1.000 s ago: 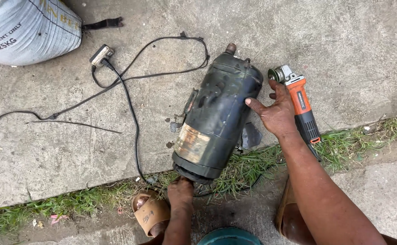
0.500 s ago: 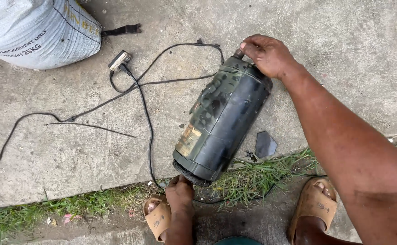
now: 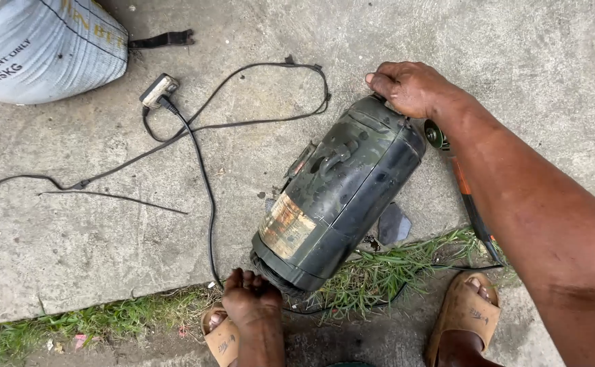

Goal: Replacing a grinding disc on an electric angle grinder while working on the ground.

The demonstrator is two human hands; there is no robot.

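Observation:
A dark cylindrical electric motor [image 3: 338, 194] with a worn orange label lies tilted on the concrete. Its near end rests at the grass seam. My left hand [image 3: 250, 302] is curled on that near end, at the bottom of the view. My right hand [image 3: 410, 85] reaches over and grips the far end of the motor, fingers closed around its top. An orange and black angle grinder [image 3: 462, 190] lies just right of the motor, mostly hidden under my right forearm.
A black cable [image 3: 202, 177] loops over the concrete left of the motor to a small plug block [image 3: 158, 90]. A white woven sack [image 3: 39, 47] sits top left. My sandalled feet [image 3: 464, 312] stand by the grass strip [image 3: 107, 323]. A dark flat scrap [image 3: 394, 224] lies beside the motor.
My right hand left the motor's right side by the grinder and went to the motor's far end. The left hand stayed on the near end.

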